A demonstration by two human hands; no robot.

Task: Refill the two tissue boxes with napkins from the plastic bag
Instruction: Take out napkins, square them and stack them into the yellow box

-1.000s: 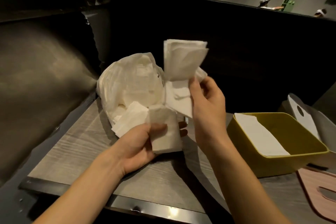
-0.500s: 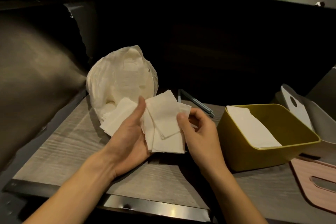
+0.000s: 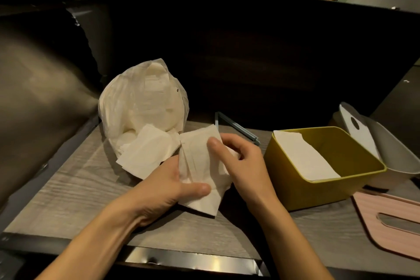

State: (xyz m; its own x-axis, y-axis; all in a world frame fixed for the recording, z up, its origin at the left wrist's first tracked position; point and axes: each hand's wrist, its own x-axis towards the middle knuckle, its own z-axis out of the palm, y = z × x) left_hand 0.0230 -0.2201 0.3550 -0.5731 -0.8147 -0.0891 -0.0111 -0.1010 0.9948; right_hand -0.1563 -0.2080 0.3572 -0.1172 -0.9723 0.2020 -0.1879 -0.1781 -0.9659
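Note:
A small stack of white napkins (image 3: 200,166) is held between both hands over the wooden table (image 3: 75,191). My left hand (image 3: 168,186) grips its lower edge with the thumb on top. My right hand (image 3: 241,161) pinches the stack's right side, thumb on its face. Behind them lies the white plastic bag (image 3: 141,100), open, with more napkins (image 3: 145,150) spilling out of its mouth. To the right stands the open yellow tissue box (image 3: 313,188) with a napkin stack (image 3: 304,157) leaning inside. A grey tissue box (image 3: 391,157) sits behind it at the far right.
A pink lid with a slot (image 3: 391,223) lies flat at the right edge. A white lid (image 3: 356,129) leans in the grey box. A blue-grey bar (image 3: 236,127) lies behind my hands. A dark partition rises behind the table; a metal strip (image 3: 193,261) edges its front.
My right hand brought the raised napkins down onto the stack in my left hand. Both hands now close round the gathered stack, with my left thumb moved onto its lower face.

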